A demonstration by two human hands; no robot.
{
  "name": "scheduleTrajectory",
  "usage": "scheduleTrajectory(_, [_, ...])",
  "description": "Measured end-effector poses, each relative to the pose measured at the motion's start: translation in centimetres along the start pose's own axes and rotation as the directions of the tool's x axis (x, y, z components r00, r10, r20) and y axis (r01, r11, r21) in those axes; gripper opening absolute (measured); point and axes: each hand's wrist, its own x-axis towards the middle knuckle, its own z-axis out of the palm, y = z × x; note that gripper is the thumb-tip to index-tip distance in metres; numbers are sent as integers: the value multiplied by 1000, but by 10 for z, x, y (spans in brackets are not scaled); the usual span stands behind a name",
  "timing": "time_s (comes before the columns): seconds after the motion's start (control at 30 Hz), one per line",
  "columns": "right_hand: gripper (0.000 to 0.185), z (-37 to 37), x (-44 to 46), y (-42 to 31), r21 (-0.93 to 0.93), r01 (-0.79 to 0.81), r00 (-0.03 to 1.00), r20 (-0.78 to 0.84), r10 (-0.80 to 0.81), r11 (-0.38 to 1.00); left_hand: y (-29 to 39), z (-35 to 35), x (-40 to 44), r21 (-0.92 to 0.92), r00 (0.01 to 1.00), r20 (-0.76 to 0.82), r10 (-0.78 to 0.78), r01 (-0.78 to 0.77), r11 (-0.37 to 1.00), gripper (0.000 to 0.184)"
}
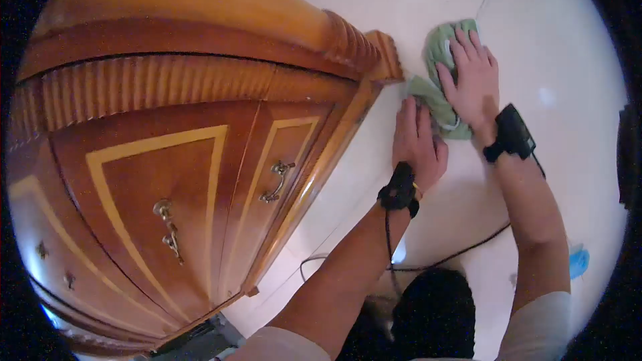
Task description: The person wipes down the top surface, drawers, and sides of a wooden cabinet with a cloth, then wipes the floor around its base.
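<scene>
A green cloth (435, 45) lies bunched on the pale tiled floor (555, 160), close to the corner of a wooden cabinet (147, 180). My right hand (476, 87) rests flat on the cloth with its fingers stretched out and the thumb apart. Lower and to the left, my left hand (421, 144) has its fingers extended against the near edge of the cloth, beside the cabinet's corner. Part of the cloth is hidden under both hands. Each wrist carries a black strapped device, the right one (513, 132) and the left one (399, 190).
The cabinet's carved front with metal handles (277, 182) fills the left side. A dark cable (461, 251) loops across the floor between my arms. My dark-clothed knee (438, 314) is at the bottom, and a small blue item (578, 263) lies right of my right arm.
</scene>
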Motion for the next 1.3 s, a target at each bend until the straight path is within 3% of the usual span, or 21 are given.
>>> scheduleTrajectory(0.37, [56, 1, -6, 26, -53, -29, 999, -22, 28, 998, 19, 21, 3, -18, 999, -37, 10, -11, 1000, 67])
scheduleTrajectory(0.6, [57, -5, -15, 17, -68, -109, 989, 96, 115, 992, 13, 23, -11, 1, 1000, 12, 8, -8, 1000, 69])
scheduleTrajectory(0.7, [57, 4, -23, 13, -30, -105, 989, 102, 108, 994, 14, 23, -21, 11, 995, 36, -90, 89, 996, 73])
scheduleTrajectory(0.8, [57, 14, -33, 9, -74, -97, 987, 125, 106, 993, -2, 39, -40, 32, 988, -151, -18, 23, 999, 79])
scheduleTrajectory(0.83, [57, 16, -32, 8, -39, -101, 985, 137, 105, 994, 2, 34, -41, 2, 983, -138, -118, 120, 993, 74])
scheduleTrajectory(0.93, [59, 26, -51, 1, -109, -32, 976, 212, 55, 994, -8, 32, -66, 46, 981, -125, -146, 153, 987, 77])
scheduleTrajectory(0.97, [59, 27, -50, 3, -137, -34, 968, 243, 67, 990, -11, 29, -72, 84, 976, -46, -213, 216, 973, 80])
scheduleTrajectory(1.03, [61, 28, -42, 19, -190, -38, 949, 299, 95, 981, -13, 25, -78, 93, 959, 30, -282, 279, 956, 85])
scheduleTrajectory(1.2, [63, 60, -15, 133, -331, -281, 949, 46, 312, 901, -37, 18, -115, 207, 941, 118, -319, 291, 934, 82])
scheduleTrajectory(1.23, [65, 70, -17, 176, -406, -260, 955, 29, 297, 876, -43, 24, -123, 216, 946, 114, -304, 275, 937, 82])
scheduleTrajectory(1.3, [67, 69, -18, 197, -496, -229, 964, 4, 266, 838, -60, 4, -141, 235, 953, 101, -286, 257, 938, 80])
